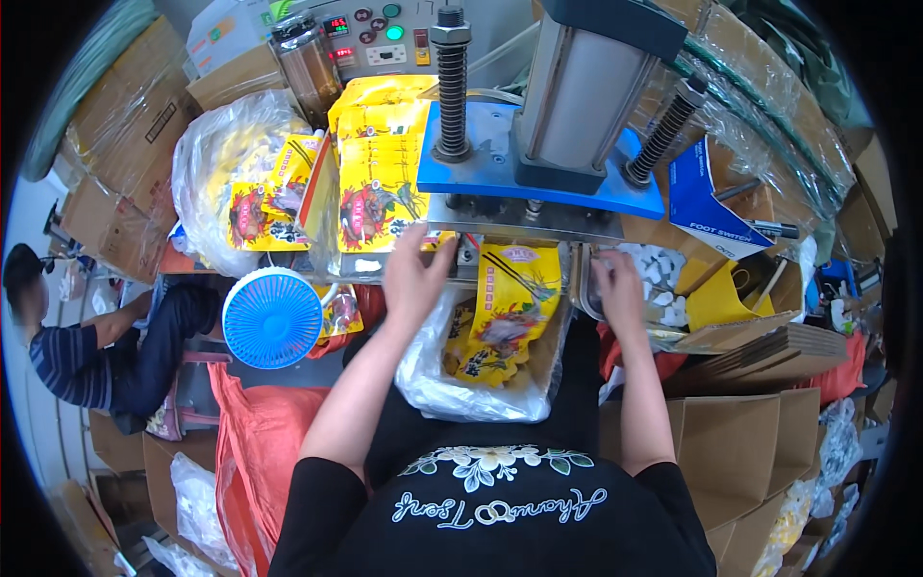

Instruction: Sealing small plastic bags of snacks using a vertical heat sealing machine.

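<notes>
My left hand [417, 281] is at the work table's front edge, thumb and fingers apart, beside stacked yellow printed pouches [380, 188]. Nothing shows between its fingers. My right hand [618, 288] reaches down at the edge of a metal-rimmed holder [585, 284], close to a pile of small white packets [659, 279]. Its fingers look bent but apart; their tips are partly hidden. Between my hands a yellow pouch [519, 298] lies over other pouches in a box lined with clear plastic [435, 375]. Above it stands a press with a blue plate [500, 130].
A blue fan [273, 317] stands left of my left arm. Behind it is a plastic bag of pouches [207, 163]. Springs flank the press cylinder [586, 87]. Cartons [740, 442] stand on the right, a red sack [269, 442] on the left. Another person [77, 356] sits far left.
</notes>
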`<move>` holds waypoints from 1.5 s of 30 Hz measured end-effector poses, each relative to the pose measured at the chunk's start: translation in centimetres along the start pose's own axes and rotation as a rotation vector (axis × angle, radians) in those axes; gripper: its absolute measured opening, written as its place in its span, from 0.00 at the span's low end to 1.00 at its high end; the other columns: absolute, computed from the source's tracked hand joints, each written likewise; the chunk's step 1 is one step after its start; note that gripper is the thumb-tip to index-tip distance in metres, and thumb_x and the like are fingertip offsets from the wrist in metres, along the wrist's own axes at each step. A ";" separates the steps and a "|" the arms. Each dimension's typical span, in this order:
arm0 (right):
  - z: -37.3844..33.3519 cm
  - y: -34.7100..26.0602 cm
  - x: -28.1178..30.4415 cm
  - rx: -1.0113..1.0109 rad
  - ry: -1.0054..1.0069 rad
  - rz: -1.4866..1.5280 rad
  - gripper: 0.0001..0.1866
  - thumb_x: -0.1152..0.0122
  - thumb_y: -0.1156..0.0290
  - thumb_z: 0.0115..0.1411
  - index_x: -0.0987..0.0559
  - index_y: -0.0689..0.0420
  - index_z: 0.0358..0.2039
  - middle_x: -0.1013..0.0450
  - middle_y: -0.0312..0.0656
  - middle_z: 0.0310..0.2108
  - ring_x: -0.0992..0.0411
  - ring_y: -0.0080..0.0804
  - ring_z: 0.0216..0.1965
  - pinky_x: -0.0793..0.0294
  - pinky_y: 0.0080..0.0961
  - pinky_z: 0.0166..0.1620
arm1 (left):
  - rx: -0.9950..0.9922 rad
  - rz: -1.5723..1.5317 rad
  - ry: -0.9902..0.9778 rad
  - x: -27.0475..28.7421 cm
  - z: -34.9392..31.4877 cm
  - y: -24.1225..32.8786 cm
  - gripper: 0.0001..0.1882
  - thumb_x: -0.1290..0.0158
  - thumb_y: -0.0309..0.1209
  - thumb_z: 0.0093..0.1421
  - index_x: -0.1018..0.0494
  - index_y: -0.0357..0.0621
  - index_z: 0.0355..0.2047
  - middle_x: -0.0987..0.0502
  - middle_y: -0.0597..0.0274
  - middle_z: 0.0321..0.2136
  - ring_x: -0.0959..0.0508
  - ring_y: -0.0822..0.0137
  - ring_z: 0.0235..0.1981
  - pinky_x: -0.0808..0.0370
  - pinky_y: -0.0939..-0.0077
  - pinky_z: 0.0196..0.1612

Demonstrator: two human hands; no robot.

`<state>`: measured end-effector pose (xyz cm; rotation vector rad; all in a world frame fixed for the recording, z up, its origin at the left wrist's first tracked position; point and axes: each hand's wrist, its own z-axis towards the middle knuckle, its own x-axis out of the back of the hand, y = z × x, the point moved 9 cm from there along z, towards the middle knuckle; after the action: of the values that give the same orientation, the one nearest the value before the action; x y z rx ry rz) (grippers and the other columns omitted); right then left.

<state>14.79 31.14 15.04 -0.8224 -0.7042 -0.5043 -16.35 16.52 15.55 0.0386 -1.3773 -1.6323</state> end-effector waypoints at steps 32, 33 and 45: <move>-2.0 -10.5 -2.2 -0.173 -0.565 0.654 0.14 0.34 0.70 0.52 0.19 0.59 0.41 0.22 0.36 0.40 0.26 0.23 0.36 0.28 0.17 0.30 | 0.393 -0.513 -0.609 -6.5 -11.6 -1.6 0.14 0.43 0.34 0.61 0.21 0.31 0.35 0.21 0.63 0.27 0.25 0.78 0.27 0.29 0.82 0.32; -1.2 -10.0 -1.4 -0.048 -0.385 0.661 0.14 0.34 0.69 0.53 0.18 0.57 0.41 0.22 0.33 0.40 0.28 0.17 0.30 0.32 0.13 0.23 | 0.390 -0.517 -0.616 -7.0 -11.2 -1.2 0.14 0.43 0.34 0.61 0.21 0.31 0.35 0.21 0.63 0.27 0.25 0.78 0.27 0.29 0.82 0.32; -3.5 3.4 -2.8 -1.242 0.151 2.247 0.13 0.55 0.69 0.68 0.30 0.62 0.48 0.30 0.50 0.44 0.32 0.37 0.42 0.28 0.26 0.45 | 0.816 -1.047 -0.358 -9.0 -7.2 0.5 0.14 0.43 0.31 0.60 0.23 0.27 0.36 0.19 0.54 0.31 0.20 0.70 0.29 0.24 0.78 0.32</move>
<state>16.37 30.68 9.66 -2.0379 1.0459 1.2156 -7.14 17.18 8.69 1.1560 -2.4697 -1.7543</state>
